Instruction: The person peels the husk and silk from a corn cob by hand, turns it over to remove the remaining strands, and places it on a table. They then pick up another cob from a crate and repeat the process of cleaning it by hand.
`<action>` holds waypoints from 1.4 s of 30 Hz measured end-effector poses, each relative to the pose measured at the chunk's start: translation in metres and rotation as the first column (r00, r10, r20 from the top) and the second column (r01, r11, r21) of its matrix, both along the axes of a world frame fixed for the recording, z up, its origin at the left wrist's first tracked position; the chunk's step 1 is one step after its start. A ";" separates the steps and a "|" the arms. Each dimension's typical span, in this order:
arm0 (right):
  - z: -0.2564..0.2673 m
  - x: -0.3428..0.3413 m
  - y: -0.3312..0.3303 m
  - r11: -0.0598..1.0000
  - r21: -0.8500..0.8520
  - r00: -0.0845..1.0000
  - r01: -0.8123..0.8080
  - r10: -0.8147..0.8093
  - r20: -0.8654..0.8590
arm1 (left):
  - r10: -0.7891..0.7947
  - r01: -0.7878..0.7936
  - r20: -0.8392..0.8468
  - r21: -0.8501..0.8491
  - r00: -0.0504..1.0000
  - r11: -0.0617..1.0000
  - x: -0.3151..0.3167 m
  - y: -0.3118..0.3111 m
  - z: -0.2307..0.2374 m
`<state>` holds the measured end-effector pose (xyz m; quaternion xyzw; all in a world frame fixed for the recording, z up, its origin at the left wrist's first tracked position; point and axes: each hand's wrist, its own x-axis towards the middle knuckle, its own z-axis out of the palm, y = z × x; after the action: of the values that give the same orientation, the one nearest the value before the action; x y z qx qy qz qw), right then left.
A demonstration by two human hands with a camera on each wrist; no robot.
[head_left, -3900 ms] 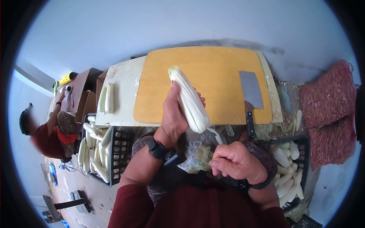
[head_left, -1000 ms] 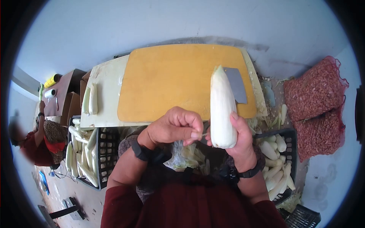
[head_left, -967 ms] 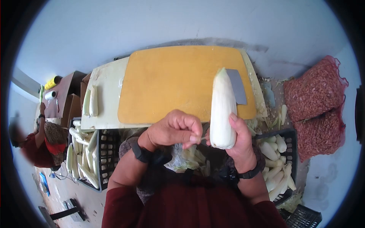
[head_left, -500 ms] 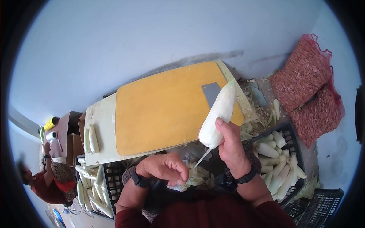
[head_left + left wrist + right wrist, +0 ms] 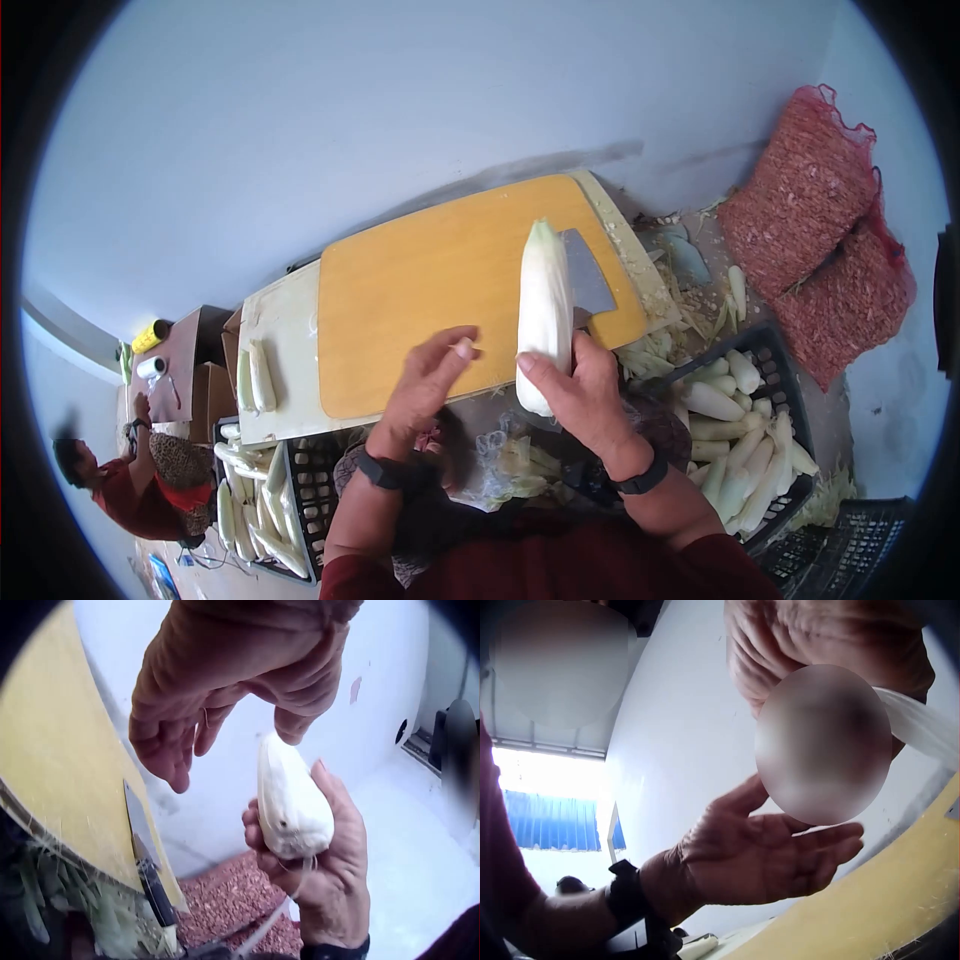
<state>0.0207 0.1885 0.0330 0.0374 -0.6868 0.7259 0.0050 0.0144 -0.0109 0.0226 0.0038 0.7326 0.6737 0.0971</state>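
My right hand (image 5: 585, 395) grips a pale ear of corn (image 5: 543, 300) in its smooth white inner husk, thumb across the lower part. Its greenish tip points up and away over the yellow cutting board (image 5: 420, 300). In the left wrist view a thin pale strip (image 5: 274, 922) hangs from the blunt end of the ear. My left hand (image 5: 425, 385) is raised to the left of the ear, fingers loosely spread, holding nothing. A blurred disc hides the middle of the grip in the right wrist view. Behind the ear a cleaver (image 5: 590, 275) lies on the board.
Black crates of pale ears stand at left (image 5: 300, 490) and right (image 5: 790, 370). Two ears (image 5: 261, 375) lie on the table's left end. Red mesh sacks (image 5: 800, 210) lean at far right. Husk scraps (image 5: 520, 470) lie below the board. Another person (image 5: 150, 490) sits at far left.
The ear passed from the left hand to the right over the last seconds. Since half a second ago it has moved left and turned more upright, while the left hand has risen.
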 end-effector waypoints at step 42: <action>0.003 0.022 -0.002 0.696 0.502 0.701 -0.514 0.678 -0.223 | -0.154 0.071 0.040 0.759 0.987 0.648 0.005 0.016 -0.009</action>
<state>0.0432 0.1862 0.0360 0.4072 -0.7531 0.5057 -0.1065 0.0196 0.0055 0.0137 0.0552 0.3792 0.9088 0.1652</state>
